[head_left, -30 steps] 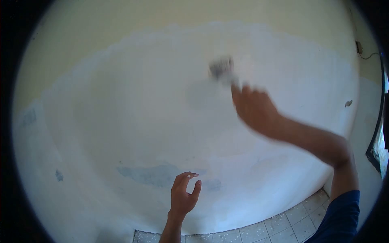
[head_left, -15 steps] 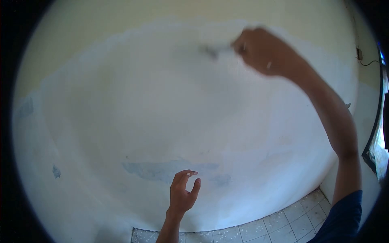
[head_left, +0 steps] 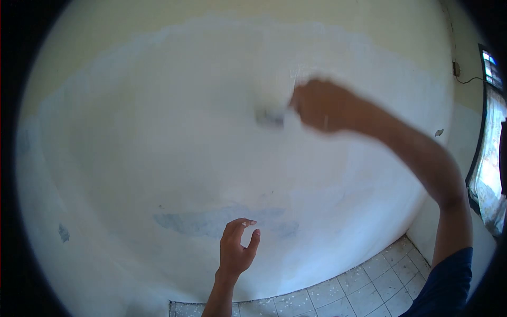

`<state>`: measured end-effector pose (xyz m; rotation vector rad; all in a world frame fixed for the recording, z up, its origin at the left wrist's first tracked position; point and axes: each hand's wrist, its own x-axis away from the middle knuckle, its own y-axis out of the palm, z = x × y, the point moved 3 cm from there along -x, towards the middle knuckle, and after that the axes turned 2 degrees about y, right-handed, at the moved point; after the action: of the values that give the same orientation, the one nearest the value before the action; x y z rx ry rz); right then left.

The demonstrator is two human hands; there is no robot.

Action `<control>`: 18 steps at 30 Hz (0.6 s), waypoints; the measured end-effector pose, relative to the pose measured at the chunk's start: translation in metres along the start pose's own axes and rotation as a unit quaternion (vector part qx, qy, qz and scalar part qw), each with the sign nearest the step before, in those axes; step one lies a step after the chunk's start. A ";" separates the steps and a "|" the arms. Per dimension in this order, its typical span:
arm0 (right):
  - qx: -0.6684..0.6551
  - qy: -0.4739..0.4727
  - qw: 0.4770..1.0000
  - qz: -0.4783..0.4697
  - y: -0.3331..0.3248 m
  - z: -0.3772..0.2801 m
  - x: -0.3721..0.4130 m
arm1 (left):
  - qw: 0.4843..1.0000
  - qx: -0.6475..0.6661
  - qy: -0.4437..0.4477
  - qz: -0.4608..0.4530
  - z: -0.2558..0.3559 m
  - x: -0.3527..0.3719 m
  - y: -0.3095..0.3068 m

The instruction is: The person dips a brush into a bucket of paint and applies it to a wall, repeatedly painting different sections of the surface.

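My right hand [head_left: 319, 105] is raised in front of the wall, its fingers wrapped round a paintbrush [head_left: 272, 117]. Motion smears the brush, and its handle is mostly hidden in my grip; its head points left, at or close to the wall. White paint covers a broad area of the wall [head_left: 200, 148], with yellow left along the top. Lower down, my left hand [head_left: 238, 248] hangs with nothing in it, thumb and curved fingers apart, in front of a bluish-grey patch [head_left: 195, 222]. White specks show on its fingertips.
Pale speckled floor tiles [head_left: 364, 282] run along the foot of the wall. On the right, a window with a light curtain [head_left: 491, 158] is set in the side wall. A small box with a cable [head_left: 456, 68] hangs near the corner.
My right hand has swept downward and slightly left with the paintbrush. My left hand keeps nearly the same pose. The view has turned slightly right, showing more of the window.
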<state>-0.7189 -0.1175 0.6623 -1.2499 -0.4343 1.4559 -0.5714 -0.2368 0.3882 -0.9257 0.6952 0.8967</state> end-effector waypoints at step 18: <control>-0.084 0.038 0.982 -0.165 0.169 -0.080 0.115 | 1.000 0.002 -0.029 -0.004 -0.005 0.021 -0.025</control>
<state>-0.7131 -0.0998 0.4434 -1.2921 -0.6905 1.1054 -0.5404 -0.2418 0.3777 -0.8942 0.6426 0.9120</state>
